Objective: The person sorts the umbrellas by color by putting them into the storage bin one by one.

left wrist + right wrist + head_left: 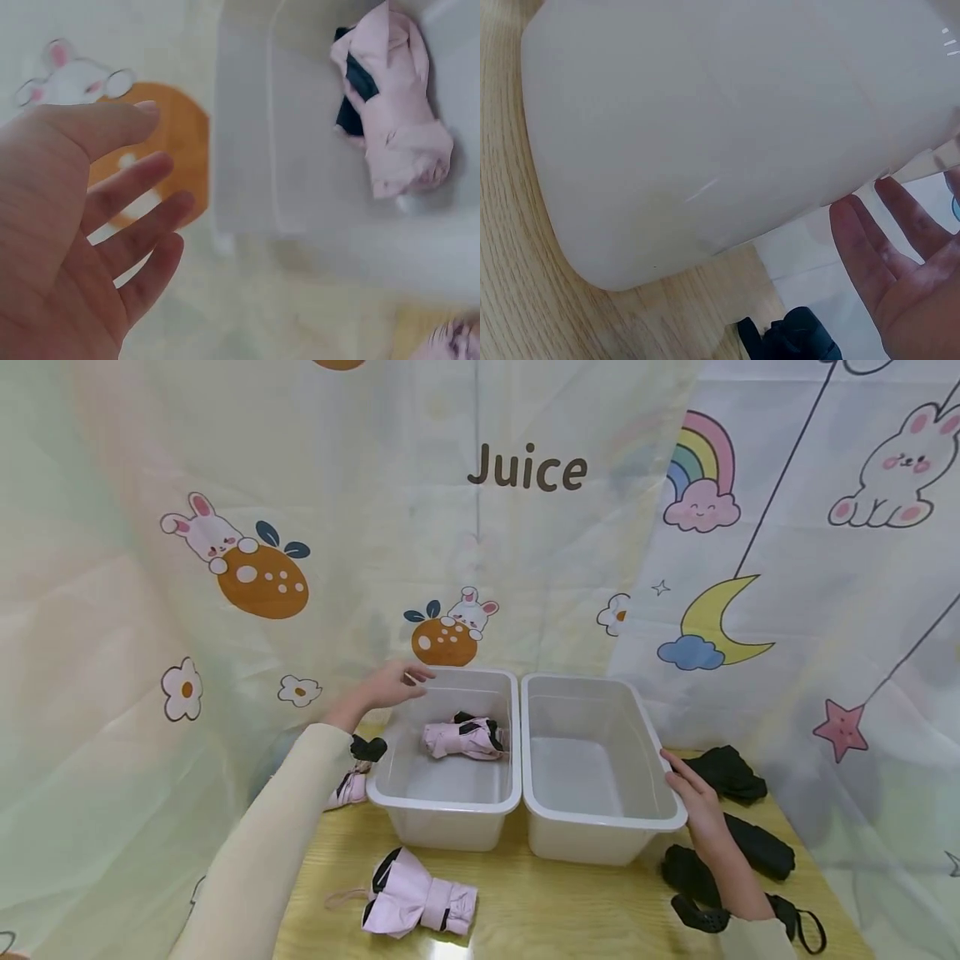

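My left hand [396,683] is held with loosely spread fingers by the back left corner of the left white bin [442,806]. Nothing is in its grasp in the left wrist view. A folded pink umbrella [462,738] with black showing between its folds lies inside that bin. At the right bin [600,827], my right hand [701,806] touches the outer right rim; its fingers look mostly straight in the right wrist view. Another folded pink umbrella [420,897], with a cord loop, lies on the table before the left bin.
Several black folded bundles [757,846] lie right of the right bin, one with a loop. A pink patterned bundle [348,789] is partly hidden left of the left bin. A printed curtain [525,568] hangs behind the wooden table [555,910]. The bins stand side by side.
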The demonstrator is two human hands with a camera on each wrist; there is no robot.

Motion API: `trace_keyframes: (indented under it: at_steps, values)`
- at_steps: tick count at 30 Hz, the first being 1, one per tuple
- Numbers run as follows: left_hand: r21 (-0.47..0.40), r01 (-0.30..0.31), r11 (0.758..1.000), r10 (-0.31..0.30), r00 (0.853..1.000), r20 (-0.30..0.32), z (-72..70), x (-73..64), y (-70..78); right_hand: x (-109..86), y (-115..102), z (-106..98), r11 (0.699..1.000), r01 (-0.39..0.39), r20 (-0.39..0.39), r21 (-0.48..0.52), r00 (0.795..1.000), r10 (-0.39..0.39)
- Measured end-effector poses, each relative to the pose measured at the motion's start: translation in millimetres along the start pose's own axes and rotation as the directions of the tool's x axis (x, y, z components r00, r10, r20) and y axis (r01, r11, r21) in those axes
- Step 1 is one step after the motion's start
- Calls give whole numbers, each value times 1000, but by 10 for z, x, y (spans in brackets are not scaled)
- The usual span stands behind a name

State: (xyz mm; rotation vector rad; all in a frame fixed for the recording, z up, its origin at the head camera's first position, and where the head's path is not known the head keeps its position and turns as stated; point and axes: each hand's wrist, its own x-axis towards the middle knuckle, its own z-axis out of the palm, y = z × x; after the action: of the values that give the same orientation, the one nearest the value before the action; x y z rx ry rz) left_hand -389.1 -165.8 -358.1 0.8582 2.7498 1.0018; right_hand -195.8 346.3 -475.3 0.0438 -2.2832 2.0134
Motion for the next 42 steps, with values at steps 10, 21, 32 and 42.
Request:
trace_keyframes:
  at_steps: [10, 21, 32, 42]
  values:
    - [-7, -62, 998, 60, 990, -124, -267, -621, -304, 76, -27, 28, 999, 14, 6, 43, 1000, -14]
    - [-67, -30, 997, 21, 991, -134, 66, -1165, -895, -27, 14, -39, 995, 36, 4, 90, 999, -36]
    - [13, 116, 993, -110, 964, -243, 304, -1670, -1277, 62, 16, -21, 994, 40, 9, 103, 999, -41]
    - [209, 113, 971, -67, 974, -215, 526, -1957, -1544, 69, 27, -1, 997, 19, 3, 77, 1000, -20]
